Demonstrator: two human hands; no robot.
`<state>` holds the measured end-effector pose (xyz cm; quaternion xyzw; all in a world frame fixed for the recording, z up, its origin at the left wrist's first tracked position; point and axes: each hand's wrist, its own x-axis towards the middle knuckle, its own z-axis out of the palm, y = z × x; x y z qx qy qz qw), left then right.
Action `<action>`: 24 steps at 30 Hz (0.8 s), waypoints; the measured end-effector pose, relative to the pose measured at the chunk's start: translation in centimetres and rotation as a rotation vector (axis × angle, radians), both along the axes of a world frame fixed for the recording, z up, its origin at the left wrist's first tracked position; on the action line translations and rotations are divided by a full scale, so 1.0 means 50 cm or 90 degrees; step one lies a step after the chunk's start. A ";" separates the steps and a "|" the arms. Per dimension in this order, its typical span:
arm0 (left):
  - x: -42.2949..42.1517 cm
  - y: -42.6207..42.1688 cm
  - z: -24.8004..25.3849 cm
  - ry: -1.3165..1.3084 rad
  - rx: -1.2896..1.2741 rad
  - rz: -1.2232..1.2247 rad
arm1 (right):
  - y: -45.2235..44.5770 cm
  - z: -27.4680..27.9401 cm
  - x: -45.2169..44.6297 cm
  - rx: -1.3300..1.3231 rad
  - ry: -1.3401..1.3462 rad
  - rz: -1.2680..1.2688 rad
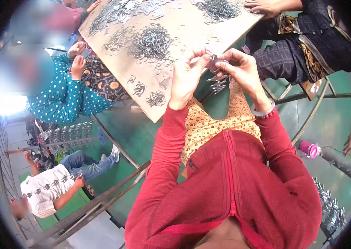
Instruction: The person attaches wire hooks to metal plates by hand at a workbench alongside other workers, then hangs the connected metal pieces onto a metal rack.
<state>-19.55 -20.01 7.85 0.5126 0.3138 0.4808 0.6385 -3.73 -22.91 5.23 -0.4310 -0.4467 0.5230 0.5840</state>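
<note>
Over the table's near edge, my left hand and my right hand meet with fingers pinched. Between them is a small flat grey metal piece with a curved, ring-like part at its top. Both thumbs press against it, and my fingers partly hide its outline. Just below my fingers hangs a bunch of shiny metal pieces, but what it hangs from is hard to see. A pale bracelet circles my right wrist.
The table carries a large heap of curved metal pieces, another heap, flat metal plates and a small cluster. People sit at its left and right. A pink container stands on the floor.
</note>
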 end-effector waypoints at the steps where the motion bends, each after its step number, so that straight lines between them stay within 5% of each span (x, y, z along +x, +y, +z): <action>1: 0.001 0.000 -0.003 0.012 0.011 -0.008 | -0.004 0.003 -0.004 0.002 0.000 -0.011; 12: -0.016 -0.015 -0.006 -0.037 -0.090 -0.031 | -0.013 0.001 -0.017 0.195 -0.241 -0.050; 18: 0.005 -0.041 -0.064 0.168 0.270 0.181 | -0.002 -0.027 0.013 0.284 -0.341 -0.013; 22: 0.022 -0.045 -0.086 -0.066 0.029 0.106 | 0.017 -0.038 0.010 0.398 -0.426 -0.015; 24: 0.030 -0.032 -0.093 -0.078 0.086 0.127 | 0.032 -0.039 0.015 0.367 -0.361 0.013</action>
